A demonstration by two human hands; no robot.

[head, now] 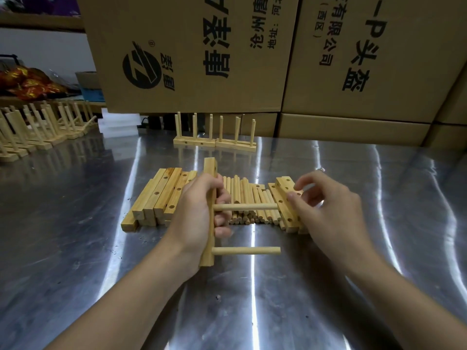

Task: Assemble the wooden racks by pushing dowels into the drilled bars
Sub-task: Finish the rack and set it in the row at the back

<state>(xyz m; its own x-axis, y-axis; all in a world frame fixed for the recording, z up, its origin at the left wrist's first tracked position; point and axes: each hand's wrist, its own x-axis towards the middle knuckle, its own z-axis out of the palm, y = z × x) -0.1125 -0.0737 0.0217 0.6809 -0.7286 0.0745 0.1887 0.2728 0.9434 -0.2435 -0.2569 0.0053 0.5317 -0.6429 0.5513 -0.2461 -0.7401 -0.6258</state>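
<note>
My left hand (194,213) grips a drilled wooden bar (210,168), held on edge above the steel table. Two dowels stick out of the bar to the right: an upper dowel (247,206) between my fingers and a lower dowel (247,250) near the bar's close end. My right hand (328,213) hovers over the right-hand pile of drilled bars (284,198), thumb and fingers pinching what looks like a loose dowel, blurred and mostly hidden. Several loose dowels (242,193) lie in a heap between the hands.
A stack of drilled bars (161,195) lies left of the dowels. Two standing racks (194,142) are at the back of the steel table (75,236). Several more racks (38,132) line the far left. Cardboard boxes (192,54) wall off the back.
</note>
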